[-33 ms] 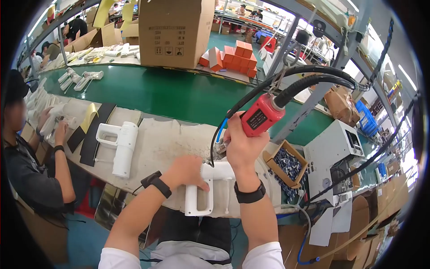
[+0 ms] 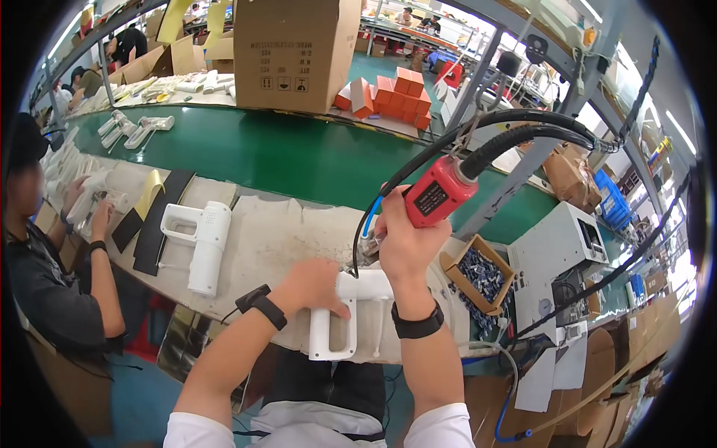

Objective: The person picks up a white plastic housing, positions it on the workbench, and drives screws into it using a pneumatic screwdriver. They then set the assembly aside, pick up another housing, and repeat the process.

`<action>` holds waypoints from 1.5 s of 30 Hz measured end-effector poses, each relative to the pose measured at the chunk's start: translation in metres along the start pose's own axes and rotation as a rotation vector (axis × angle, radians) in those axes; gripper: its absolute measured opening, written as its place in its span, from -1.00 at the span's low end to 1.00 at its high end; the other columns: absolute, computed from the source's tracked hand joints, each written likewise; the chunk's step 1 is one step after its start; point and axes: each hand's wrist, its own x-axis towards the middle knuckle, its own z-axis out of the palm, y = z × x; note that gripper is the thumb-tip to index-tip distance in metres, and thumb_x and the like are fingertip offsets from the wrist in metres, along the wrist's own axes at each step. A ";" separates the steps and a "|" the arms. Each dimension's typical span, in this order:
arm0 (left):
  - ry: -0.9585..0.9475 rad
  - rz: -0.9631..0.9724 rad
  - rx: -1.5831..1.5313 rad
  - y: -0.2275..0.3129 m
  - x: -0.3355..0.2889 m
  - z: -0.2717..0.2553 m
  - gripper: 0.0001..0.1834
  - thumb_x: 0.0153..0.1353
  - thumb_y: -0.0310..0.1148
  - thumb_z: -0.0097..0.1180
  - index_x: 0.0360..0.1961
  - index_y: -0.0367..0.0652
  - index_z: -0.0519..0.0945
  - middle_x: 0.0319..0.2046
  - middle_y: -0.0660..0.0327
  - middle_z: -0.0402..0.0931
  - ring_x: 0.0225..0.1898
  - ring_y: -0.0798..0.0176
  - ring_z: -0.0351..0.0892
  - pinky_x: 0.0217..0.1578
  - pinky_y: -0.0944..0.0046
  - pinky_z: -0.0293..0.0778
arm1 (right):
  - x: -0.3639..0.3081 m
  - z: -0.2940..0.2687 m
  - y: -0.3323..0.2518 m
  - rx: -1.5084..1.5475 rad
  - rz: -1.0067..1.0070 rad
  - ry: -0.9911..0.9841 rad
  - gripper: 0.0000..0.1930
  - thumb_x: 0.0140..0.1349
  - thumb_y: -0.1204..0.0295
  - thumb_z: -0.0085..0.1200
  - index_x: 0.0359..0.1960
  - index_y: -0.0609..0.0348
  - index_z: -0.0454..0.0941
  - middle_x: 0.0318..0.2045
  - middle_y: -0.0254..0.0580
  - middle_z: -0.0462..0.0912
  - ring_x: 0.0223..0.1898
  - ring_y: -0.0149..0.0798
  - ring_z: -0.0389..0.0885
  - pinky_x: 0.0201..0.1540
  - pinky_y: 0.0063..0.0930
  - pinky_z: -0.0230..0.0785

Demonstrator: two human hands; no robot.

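A white plastic housing [image 2: 320,328] with a loop handle lies on the worktop in front of me. My left hand [image 2: 314,286] is closed over its upper left part, with the thumb reaching into the handle opening. My right hand [image 2: 409,243] grips a red power screwdriver [image 2: 441,193], held tilted above the housing's far side. The screwdriver's lower end is mostly hidden by my hand, so I cannot tell whether its tip touches the housing. Further left on the worktop rests a second white housing [image 2: 209,250] of the same shape.
Black cables [image 2: 534,134] run from the screwdriver to the metal frame. On the right, a cardboard tray of small dark parts [image 2: 479,276] stands beside a white machine [image 2: 560,239]. A green conveyor belt [image 2: 284,145] lies beyond. A co-worker [image 2: 63,276] handles white parts at left.
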 end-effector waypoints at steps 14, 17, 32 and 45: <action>0.022 0.060 -0.113 -0.007 0.002 0.009 0.01 -0.47 0.29 0.42 -0.09 -0.30 0.45 -0.17 0.03 0.52 -0.05 -0.03 0.51 -0.05 0.10 0.45 | -0.012 0.002 0.046 -0.111 0.055 -0.110 -0.92 0.18 0.51 0.12 -0.39 0.27 0.52 -0.68 -0.37 0.49 -0.69 -0.55 0.39 -0.64 -0.63 0.21; 0.076 0.052 -0.035 -0.004 0.012 0.014 -0.04 -0.45 0.26 0.42 -0.13 -0.29 0.48 -0.17 0.02 0.53 -0.06 -0.03 0.51 -0.05 0.10 0.45 | -0.007 -0.009 0.026 -0.068 -0.011 -0.036 -0.94 0.19 0.54 0.10 -0.37 0.27 0.51 -0.69 -0.37 0.48 -0.71 -0.55 0.39 -0.66 -0.63 0.19; 0.131 0.216 -0.068 -0.017 0.042 0.023 -0.10 -0.45 0.26 0.44 -0.19 -0.26 0.53 -0.21 0.01 0.58 -0.11 -0.03 0.57 -0.12 0.08 0.51 | -0.027 -0.025 0.023 -0.186 0.084 -0.070 -0.96 0.18 0.55 0.07 -0.38 0.25 0.48 -0.68 -0.34 0.47 -0.70 -0.47 0.43 -0.62 -0.61 0.25; 0.283 -0.053 -0.254 -0.023 -0.015 0.063 0.24 -0.30 0.36 0.30 0.29 -0.27 0.16 0.14 -0.12 0.33 0.20 -0.16 0.26 0.18 -0.07 0.17 | -0.004 -0.033 -0.049 0.128 -0.035 0.084 -0.83 0.22 0.42 0.06 -0.27 0.29 0.43 -0.69 -0.31 0.42 -0.76 -0.46 0.34 -0.73 -0.60 0.21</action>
